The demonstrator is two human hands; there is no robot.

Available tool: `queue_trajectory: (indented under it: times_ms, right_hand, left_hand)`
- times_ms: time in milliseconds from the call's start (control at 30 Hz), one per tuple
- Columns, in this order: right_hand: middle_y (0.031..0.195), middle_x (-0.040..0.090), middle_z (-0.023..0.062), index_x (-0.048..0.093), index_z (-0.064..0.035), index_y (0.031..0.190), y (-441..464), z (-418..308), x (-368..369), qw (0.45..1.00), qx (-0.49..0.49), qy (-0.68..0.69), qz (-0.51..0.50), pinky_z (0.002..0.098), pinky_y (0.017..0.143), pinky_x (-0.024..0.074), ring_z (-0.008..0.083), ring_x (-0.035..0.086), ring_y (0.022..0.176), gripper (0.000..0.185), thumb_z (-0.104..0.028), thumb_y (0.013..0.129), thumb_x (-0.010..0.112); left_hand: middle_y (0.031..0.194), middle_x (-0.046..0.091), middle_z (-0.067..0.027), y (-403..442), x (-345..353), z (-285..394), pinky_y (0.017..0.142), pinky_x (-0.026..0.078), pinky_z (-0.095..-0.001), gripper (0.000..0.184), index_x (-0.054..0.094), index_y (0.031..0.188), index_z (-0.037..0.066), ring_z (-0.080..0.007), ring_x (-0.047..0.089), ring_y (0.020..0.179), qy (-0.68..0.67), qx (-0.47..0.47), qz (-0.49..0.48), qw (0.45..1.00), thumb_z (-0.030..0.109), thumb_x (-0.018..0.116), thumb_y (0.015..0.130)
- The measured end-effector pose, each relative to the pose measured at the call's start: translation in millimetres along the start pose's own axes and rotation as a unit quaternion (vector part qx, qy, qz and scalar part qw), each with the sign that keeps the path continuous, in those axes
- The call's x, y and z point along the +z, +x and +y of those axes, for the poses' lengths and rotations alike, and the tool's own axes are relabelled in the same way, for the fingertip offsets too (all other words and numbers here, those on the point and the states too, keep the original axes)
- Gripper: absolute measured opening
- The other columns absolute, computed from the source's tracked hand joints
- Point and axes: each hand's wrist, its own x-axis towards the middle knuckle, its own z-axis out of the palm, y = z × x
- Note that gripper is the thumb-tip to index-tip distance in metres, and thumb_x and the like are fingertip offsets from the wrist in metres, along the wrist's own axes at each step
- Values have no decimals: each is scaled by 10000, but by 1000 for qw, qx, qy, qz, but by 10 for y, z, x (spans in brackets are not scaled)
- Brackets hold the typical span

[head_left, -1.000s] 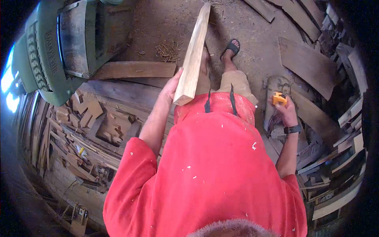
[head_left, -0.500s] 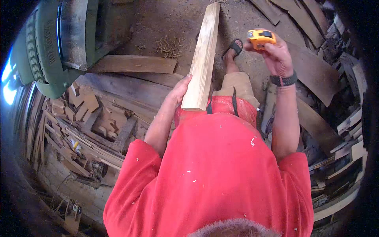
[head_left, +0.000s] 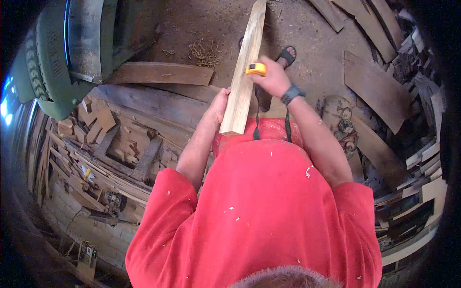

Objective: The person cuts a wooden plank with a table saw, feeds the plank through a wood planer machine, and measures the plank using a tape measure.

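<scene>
A long pale wooden beam (head_left: 242, 84) points away from my body, its near end at my waist. My left hand (head_left: 220, 104) grips its left side near that end. My right hand (head_left: 273, 77) is closed round a yellow tape measure (head_left: 256, 69), which is over the beam's right side, further along than my left hand. Whether the tape measure touches the wood I cannot tell. No drawn-out blade can be made out.
A green machine (head_left: 57, 57) stands at the upper left. Planks (head_left: 161, 73) lie to the left of the beam, above a heap of offcuts (head_left: 98, 122). Wide boards (head_left: 377, 91) and stacked scraps lie at the right. Shavings (head_left: 204, 52) are on the floor.
My right hand has come up from the right side and across to the beam with the tape measure. The beam has turned slightly in my left hand, and its near end has shifted right.
</scene>
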Motion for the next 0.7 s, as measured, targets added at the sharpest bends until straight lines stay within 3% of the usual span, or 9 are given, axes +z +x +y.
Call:
queue_trajectory:
  times_ms: [33,67,133,167,267,400,467,533,700]
  right_hand:
    - [920,671,144,618,-45,1023,28,-80,67,995,13,-97,-5,398,763,525,285,678,846,354,-301,815,747]
    - [920,671,144,618,-45,1023,70,-70,143,995,15,-96,-5,398,763,525,285,678,846,354,-301,815,747]
    - [973,662,187,619,-51,1034,172,1,296,979,-116,-166,-8,455,795,522,381,655,901,363,-320,807,706]
    - [1000,663,187,625,-58,1050,200,-30,313,979,-99,-175,-26,485,814,519,403,642,956,369,-322,798,679]
    - [1023,674,163,664,-81,1033,283,-66,329,976,-42,-209,-47,474,868,516,359,648,979,343,-310,780,694]
    - [999,699,172,697,-90,1022,358,-25,180,969,-59,-233,-62,485,864,521,359,663,973,345,-329,773,694]
    - [975,690,195,701,-55,1000,320,-24,70,971,20,-218,-94,473,862,524,385,665,944,374,-353,776,683]
    - [948,699,193,703,-48,969,239,93,16,972,8,-222,-77,467,834,531,387,675,906,358,-349,774,693]
    - [937,709,182,688,-64,1020,38,267,-139,975,35,-203,-83,447,795,538,369,687,879,324,-283,781,713]
  left_hand:
    - [978,713,-88,29,15,-7,741,588,-381,561,614,1225,68,-232,696,805,28,11,34,999,549,420,1011]
    - [978,713,-88,35,15,-21,741,588,-381,561,614,1225,68,-232,696,805,28,9,35,999,549,420,1011]
    - [829,688,-34,21,-1,-29,601,564,-347,548,654,1135,101,-183,644,644,65,22,66,995,576,410,1011]
    - [778,666,-9,38,28,-41,541,543,-333,561,670,1110,115,-149,613,593,79,45,100,991,598,402,1008]
    - [791,672,-13,13,49,-9,557,549,-331,559,666,1122,110,-154,628,612,94,43,93,990,587,394,1015]
    - [808,678,-17,-58,127,21,581,554,-320,572,666,1126,108,-150,641,644,111,10,98,989,601,399,1009]
    - [808,679,-20,-40,140,-20,589,557,-313,580,668,1115,113,-151,648,649,90,13,105,990,617,405,1001]
    - [804,678,-15,-5,64,-16,565,548,-319,599,669,1125,112,-153,633,618,89,10,105,990,634,410,992]
    - [719,634,-1,98,-159,12,502,516,-298,611,672,1169,123,-136,590,561,-22,-26,-34,999,639,398,992]
